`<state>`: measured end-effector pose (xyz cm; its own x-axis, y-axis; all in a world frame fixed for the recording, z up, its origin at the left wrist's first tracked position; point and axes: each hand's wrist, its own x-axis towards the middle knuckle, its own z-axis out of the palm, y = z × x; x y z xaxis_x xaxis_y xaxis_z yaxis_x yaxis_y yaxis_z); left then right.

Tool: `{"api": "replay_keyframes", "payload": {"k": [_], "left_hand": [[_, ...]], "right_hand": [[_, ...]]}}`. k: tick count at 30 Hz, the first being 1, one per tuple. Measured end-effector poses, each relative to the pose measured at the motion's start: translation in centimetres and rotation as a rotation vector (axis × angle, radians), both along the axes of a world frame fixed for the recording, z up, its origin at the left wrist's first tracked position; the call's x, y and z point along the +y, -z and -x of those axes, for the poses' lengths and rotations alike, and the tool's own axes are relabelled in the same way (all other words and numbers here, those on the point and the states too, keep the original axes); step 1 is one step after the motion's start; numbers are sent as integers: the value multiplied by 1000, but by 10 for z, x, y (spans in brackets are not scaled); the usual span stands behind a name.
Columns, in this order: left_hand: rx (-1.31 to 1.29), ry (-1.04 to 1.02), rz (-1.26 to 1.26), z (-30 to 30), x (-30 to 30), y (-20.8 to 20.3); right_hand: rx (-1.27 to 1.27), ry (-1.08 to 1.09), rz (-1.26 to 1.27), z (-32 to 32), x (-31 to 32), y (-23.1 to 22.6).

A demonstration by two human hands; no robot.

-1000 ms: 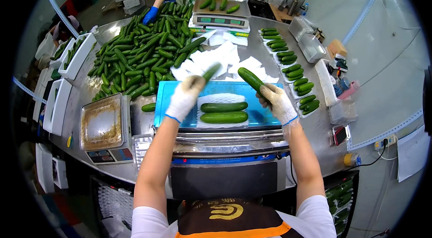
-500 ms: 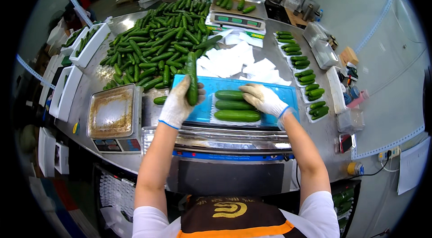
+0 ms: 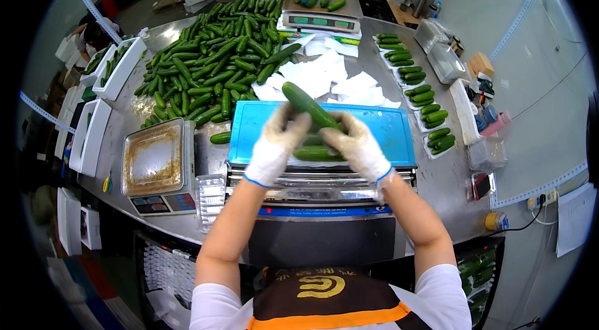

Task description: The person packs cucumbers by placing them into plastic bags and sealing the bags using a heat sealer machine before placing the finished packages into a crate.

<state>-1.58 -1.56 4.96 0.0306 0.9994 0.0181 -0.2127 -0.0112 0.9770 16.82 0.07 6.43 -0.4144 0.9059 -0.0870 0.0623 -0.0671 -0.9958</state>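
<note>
Over the blue board, a green cucumber [image 3: 304,103] is held tilted, its upper end to the left and its lower end by my right hand. My gloved left hand [image 3: 281,139] curls its fingers at the cucumber's left side, slightly blurred by motion. With its fingers closed round the lower end, my gloved right hand [image 3: 357,144] also grips the cucumber. Beneath both hands more cucumbers [image 3: 317,153] lie on a white tray, mostly covered by the hands. The blue board [image 3: 387,136] sits on a metal wrapping machine [image 3: 299,192].
A big cucumber pile [image 3: 212,61] lies at the far left, with white paper sheets [image 3: 321,74] beside it. Filled trays [image 3: 430,105] line the right. A scale [image 3: 153,155] and clear trays [image 3: 210,196] stand at left. Across the table, a blue-gloved co-worker uses another scale [image 3: 321,21].
The cucumber in my left hand has tilted from nearly upright and moved right, over the tray. My right hand has moved from the tray's cucumbers to its lower end. The view shifted slightly.
</note>
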Motion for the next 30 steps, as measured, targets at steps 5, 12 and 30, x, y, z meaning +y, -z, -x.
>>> {"api": "replay_keyframes", "payload": {"k": [5,12,30], "left_hand": [[110,-95,-76,15,12,-7],[841,-143,-210,7,4,41],[1016,-174,-347,2,19,52]], "right_hand": [[-151,-65,73,-32,19,-5],[-893,154,-555,-24,3,26],[-631,240,-440,-29,31,72]]}}
